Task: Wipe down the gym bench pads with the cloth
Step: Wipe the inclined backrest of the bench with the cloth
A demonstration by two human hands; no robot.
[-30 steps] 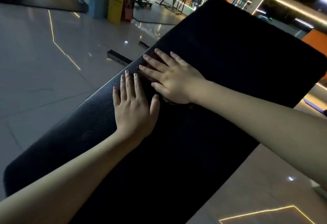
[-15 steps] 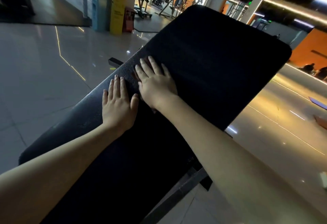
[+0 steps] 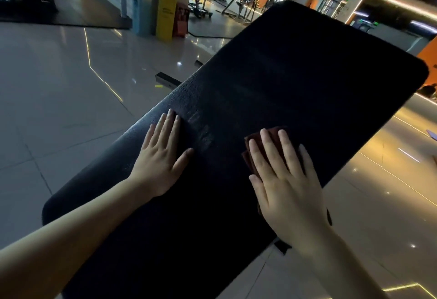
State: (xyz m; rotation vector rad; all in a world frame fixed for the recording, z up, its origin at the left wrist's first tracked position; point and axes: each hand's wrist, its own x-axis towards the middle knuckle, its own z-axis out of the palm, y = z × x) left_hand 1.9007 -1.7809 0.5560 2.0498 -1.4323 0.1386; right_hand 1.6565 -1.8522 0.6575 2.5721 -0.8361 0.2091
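Pressing cloth (image 3: 274, 134) under flat right hand (image 3: 286, 180), fingers straight; unpinched, it could slip off bench pad (image 3: 295, 81) edge; left hand (image 3: 163, 159) flat, empty

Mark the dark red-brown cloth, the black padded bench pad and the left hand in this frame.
dark red-brown cloth (image 3: 273, 132): head view, exposed far edge.
black padded bench pad (image 3: 295, 74): head view, bare upper middle surface.
left hand (image 3: 160, 159): head view, back of the hand.
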